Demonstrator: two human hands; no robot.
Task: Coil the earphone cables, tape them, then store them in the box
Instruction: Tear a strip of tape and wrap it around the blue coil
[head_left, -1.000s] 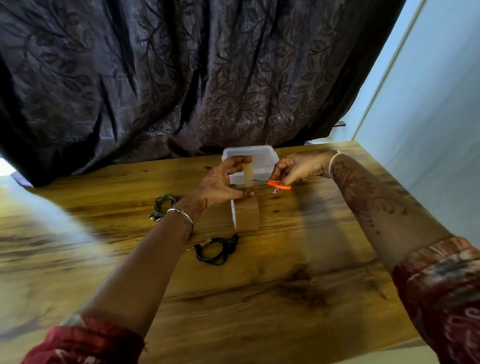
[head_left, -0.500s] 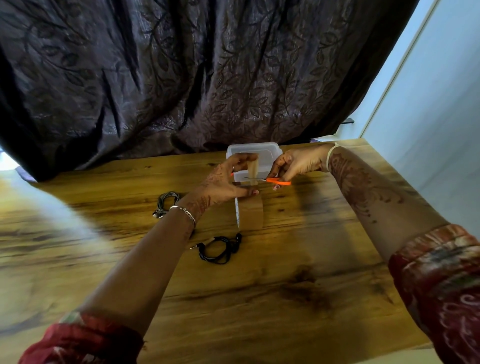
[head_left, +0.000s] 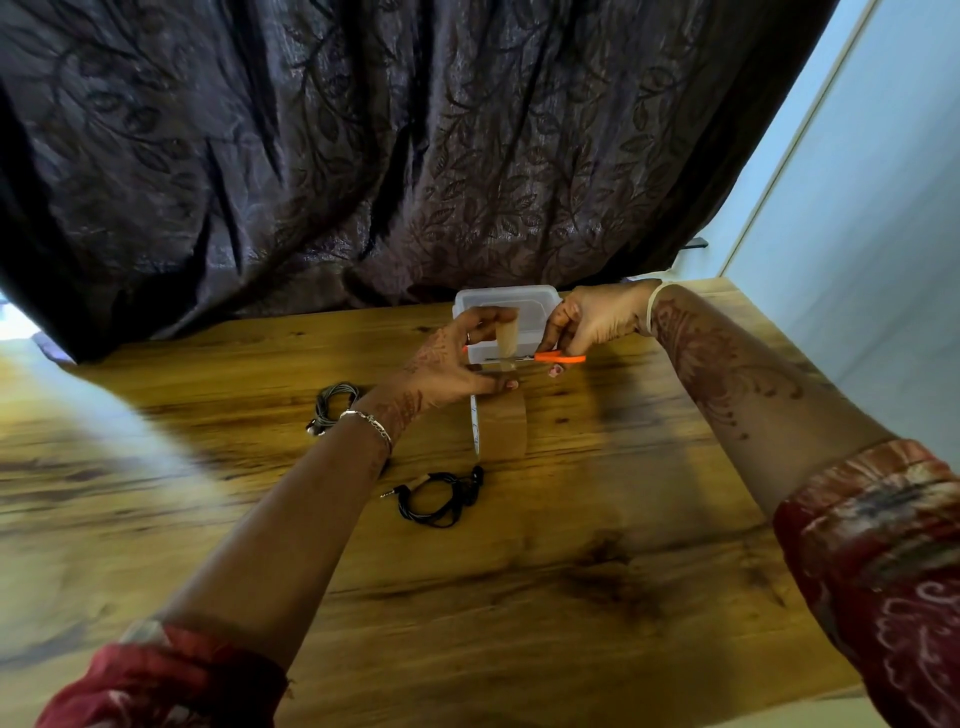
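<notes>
Fingers (head_left: 563, 322), seemingly wooden table (head_left: 571, 571), dark curtain (head_left: 363, 156)

A dark curtain (head_left: 363, 156) with a leaf pattern hangs in heavy folds across the back, its hem reaching the far edge of the wooden counter (head_left: 571, 597). The counter's grain is golden brown with dark knots. On the right stands a pale blue wall (head_left: 883, 234) with a white trim strip (head_left: 789, 140). Daylight (head_left: 10, 322) glares in at the left edge, past the curtain.

Legible lettering, labels, brands or numbers: none, whether on the tape roll (head_left: 503, 434), the clear box (head_left: 524, 301) or the orange scissors (head_left: 558, 357).
</notes>
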